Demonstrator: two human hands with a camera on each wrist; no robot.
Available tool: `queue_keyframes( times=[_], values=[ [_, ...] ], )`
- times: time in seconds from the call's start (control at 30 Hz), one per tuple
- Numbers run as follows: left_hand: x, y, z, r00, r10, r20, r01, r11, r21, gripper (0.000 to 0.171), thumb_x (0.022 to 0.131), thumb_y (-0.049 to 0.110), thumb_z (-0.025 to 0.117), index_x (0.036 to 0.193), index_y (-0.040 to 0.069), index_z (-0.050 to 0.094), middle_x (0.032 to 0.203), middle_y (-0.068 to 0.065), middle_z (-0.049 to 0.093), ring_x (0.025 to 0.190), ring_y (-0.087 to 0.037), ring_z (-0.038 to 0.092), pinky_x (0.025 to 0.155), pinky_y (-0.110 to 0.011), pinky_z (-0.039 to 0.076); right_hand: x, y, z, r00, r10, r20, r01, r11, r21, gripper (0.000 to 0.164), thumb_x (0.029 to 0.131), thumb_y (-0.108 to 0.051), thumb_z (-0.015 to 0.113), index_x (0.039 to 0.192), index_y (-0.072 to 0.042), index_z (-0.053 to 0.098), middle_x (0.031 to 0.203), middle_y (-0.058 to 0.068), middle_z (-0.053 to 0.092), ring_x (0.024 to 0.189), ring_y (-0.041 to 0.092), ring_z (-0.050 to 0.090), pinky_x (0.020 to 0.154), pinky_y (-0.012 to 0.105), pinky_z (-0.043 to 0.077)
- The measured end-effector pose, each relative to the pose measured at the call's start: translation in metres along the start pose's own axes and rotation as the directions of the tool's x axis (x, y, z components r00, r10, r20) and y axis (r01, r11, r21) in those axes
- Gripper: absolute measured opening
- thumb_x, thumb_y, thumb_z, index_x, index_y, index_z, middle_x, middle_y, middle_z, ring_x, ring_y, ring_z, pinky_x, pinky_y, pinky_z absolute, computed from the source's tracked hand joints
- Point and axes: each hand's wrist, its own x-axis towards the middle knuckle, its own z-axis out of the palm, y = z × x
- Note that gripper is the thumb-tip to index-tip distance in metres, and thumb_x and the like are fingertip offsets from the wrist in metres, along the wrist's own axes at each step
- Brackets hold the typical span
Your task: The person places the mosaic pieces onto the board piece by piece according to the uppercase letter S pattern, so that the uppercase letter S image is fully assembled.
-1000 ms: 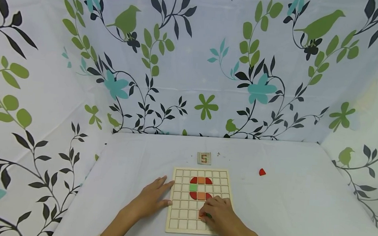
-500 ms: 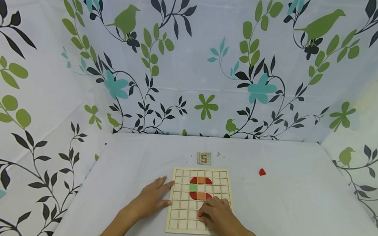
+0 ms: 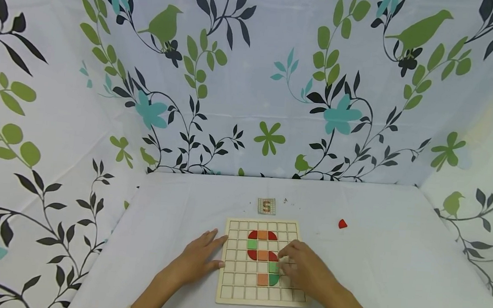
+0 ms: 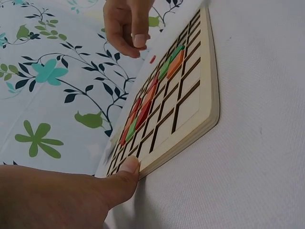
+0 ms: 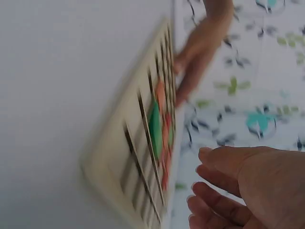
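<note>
A square wooden grid board [image 3: 232,300] lies on the white table, with coloured tiles set in an S-like shape. In its lower part are an orange square tile [image 3: 262,279], a dark green rounded tile [image 3: 274,280] and a light green square tile [image 3: 273,267]. My left hand [image 3: 198,254] rests at the board's left edge with fingers spread; the left wrist view shows the thumb [image 4: 127,167] touching the rim. Over the board's right side is my right hand [image 3: 307,268], fingers loosely bent and apart, holding nothing visible in the right wrist view.
Beyond the board lies a small card [image 3: 266,206] printed with an S pattern. A loose red rounded tile [image 3: 342,223] sits on the table to the right. Patterned cloth [image 3: 250,102] hangs behind and at both sides.
My right hand has let go of the orange square tile and moved up and right, uncovering the green tiles. My left hand stays where it was.
</note>
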Motion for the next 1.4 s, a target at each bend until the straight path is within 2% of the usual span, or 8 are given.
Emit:
queue_keyframes(
  times=[0.1, 0.3, 0.43, 0.53, 0.77, 0.93, 1.1, 1.4],
  values=[
    [0.0, -0.001, 0.0, 1.0, -0.012, 0.007, 0.012, 1.0, -0.004, 0.072, 0.1, 0.046, 0.07, 0.162, 0.017, 0.044, 0.169, -0.024, 0.033, 0.155, -0.048, 0.031, 0.121, -0.068, 0.031, 0.009, 0.024, -0.023, 0.988, 0.13, -0.078, -0.13, 0.991, 0.013, 0.023, 0.095, -0.019, 0.081, 0.115, -0.011, 0.075, 0.11, -0.002, 0.068, 0.102, 0.018, 0.066, 0.088, 0.039, 0.061],
    [-0.002, -0.001, 0.0, 1.0, -0.013, 0.008, 0.013, 1.0, -0.013, 0.072, 0.1, 0.045, 0.07, 0.162, 0.017, 0.044, 0.169, -0.024, 0.033, 0.155, -0.048, 0.031, 0.121, -0.069, 0.031, 0.016, 0.086, -0.052, 0.937, 0.276, -0.214, -0.285, 0.958, -0.014, 0.043, 0.097, -0.018, 0.079, 0.131, 0.004, 0.064, 0.119, 0.025, 0.065, 0.102, 0.037, 0.065, 0.084, 0.053, 0.06],
    [-0.002, -0.001, 0.0, 1.0, -0.017, 0.012, 0.017, 1.0, -0.003, 0.073, 0.1, 0.046, 0.069, 0.162, 0.019, 0.043, 0.17, -0.022, 0.032, 0.156, -0.047, 0.03, 0.122, -0.068, 0.03, 0.019, 0.116, -0.056, 0.894, 0.406, -0.189, -0.413, 0.911, 0.004, 0.054, 0.097, -0.019, 0.077, 0.138, 0.009, 0.055, 0.127, 0.036, 0.056, 0.108, 0.047, 0.058, 0.092, 0.062, 0.057],
    [-0.001, -0.002, 0.001, 1.0, -0.016, 0.011, 0.016, 1.0, -0.001, 0.073, 0.1, 0.046, 0.069, 0.162, 0.019, 0.043, 0.17, -0.022, 0.031, 0.156, -0.047, 0.029, 0.122, -0.068, 0.03, 0.02, 0.129, -0.054, 0.877, 0.461, -0.136, -0.466, 0.885, -0.008, 0.057, 0.097, -0.02, 0.076, 0.138, 0.013, 0.052, 0.129, 0.04, 0.053, 0.114, 0.053, 0.055, 0.095, 0.066, 0.054],
    [0.0, -0.002, -0.001, 1.0, -0.014, 0.008, 0.015, 1.0, -0.004, 0.073, 0.1, 0.045, 0.069, 0.163, 0.018, 0.043, 0.17, -0.023, 0.031, 0.156, -0.047, 0.029, 0.122, -0.069, 0.029, 0.026, 0.139, -0.048, 0.894, 0.419, -0.155, -0.432, 0.9, -0.06, 0.043, 0.098, -0.016, 0.074, 0.121, 0.016, 0.059, 0.114, 0.037, 0.058, 0.103, 0.05, 0.058, 0.085, 0.061, 0.056],
    [-0.001, -0.002, -0.001, 1.0, -0.013, 0.008, 0.013, 1.0, -0.016, 0.073, 0.1, 0.046, 0.07, 0.162, 0.017, 0.044, 0.169, -0.023, 0.032, 0.156, -0.048, 0.03, 0.121, -0.069, 0.03, 0.03, 0.144, -0.045, 0.914, 0.373, -0.16, -0.378, 0.926, -0.003, 0.029, 0.099, -0.006, 0.069, 0.118, 0.014, 0.061, 0.113, 0.035, 0.06, 0.104, 0.049, 0.058, 0.089, 0.061, 0.054],
    [0.0, -0.002, -0.001, 1.0, -0.01, 0.006, 0.01, 1.0, -0.014, 0.073, 0.1, 0.045, 0.069, 0.162, 0.016, 0.044, 0.169, -0.024, 0.032, 0.156, -0.048, 0.03, 0.122, -0.069, 0.03, 0.032, 0.146, -0.047, 0.927, 0.349, -0.136, -0.348, 0.937, 0.032, 0.027, 0.097, -0.001, 0.067, 0.119, 0.014, 0.062, 0.113, 0.033, 0.061, 0.105, 0.048, 0.058, 0.092, 0.06, 0.052],
    [-0.002, 0.0, -0.001, 1.0, -0.004, 0.008, 0.005, 1.0, -0.015, 0.073, 0.1, 0.045, 0.07, 0.162, 0.017, 0.044, 0.169, -0.025, 0.032, 0.156, -0.048, 0.03, 0.121, -0.069, 0.03, 0.032, 0.146, -0.048, 0.924, 0.365, -0.113, -0.365, 0.931, 0.021, 0.03, 0.095, -0.001, 0.067, 0.12, 0.015, 0.063, 0.114, 0.034, 0.06, 0.104, 0.046, 0.058, 0.09, 0.058, 0.054]
  ],
)
